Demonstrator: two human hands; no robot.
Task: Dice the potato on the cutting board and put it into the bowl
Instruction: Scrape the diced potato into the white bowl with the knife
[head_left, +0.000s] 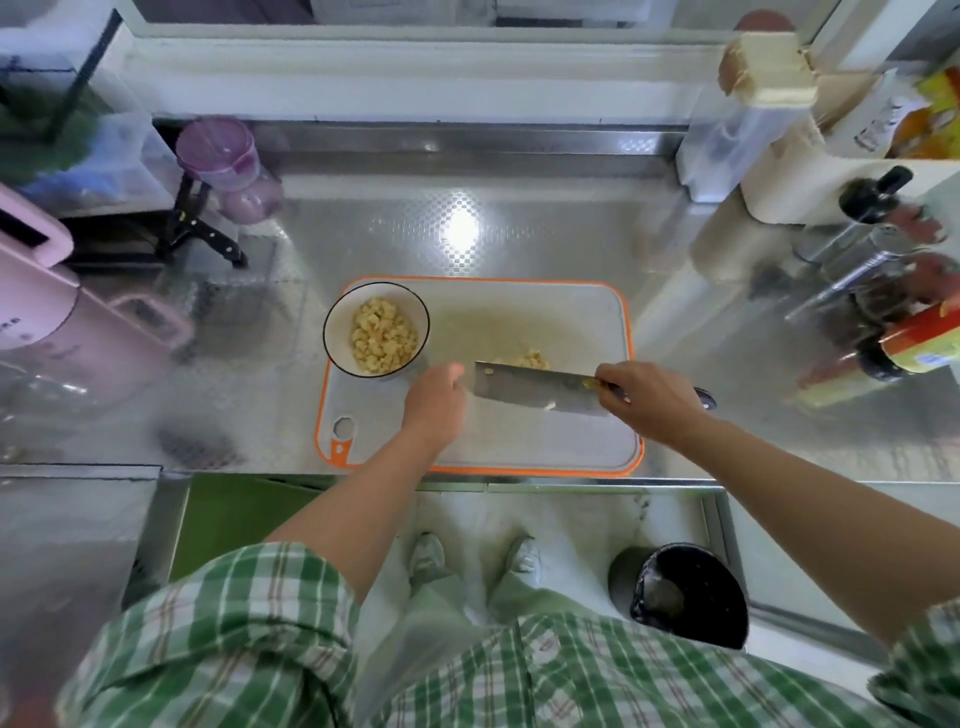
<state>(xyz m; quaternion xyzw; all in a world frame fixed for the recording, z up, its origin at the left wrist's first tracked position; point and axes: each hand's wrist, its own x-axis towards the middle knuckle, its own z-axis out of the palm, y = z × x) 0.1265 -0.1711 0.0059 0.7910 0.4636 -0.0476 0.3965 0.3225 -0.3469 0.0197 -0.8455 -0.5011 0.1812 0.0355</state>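
A grey cutting board with an orange rim (545, 441) lies on the steel counter. On its left end stands a white bowl (337, 332) holding diced potato (384, 335). A small heap of potato dice (524, 359) lies on the board just behind a cleaver (535, 388). My right hand (649, 400) grips the cleaver's handle, blade pointing left. A few potato bits stick to the blade. My left hand (436, 402) hovers with curled fingers by the blade's left tip, just right of the bowl; whether it holds anything is hidden.
A pink appliance (47, 312) stands at the left, a purple cup (223, 156) and a black-handled tool (202, 228) behind it. Bottles and jars (883, 291) crowd the right side. A black bin (691, 592) sits on the floor below the counter edge.
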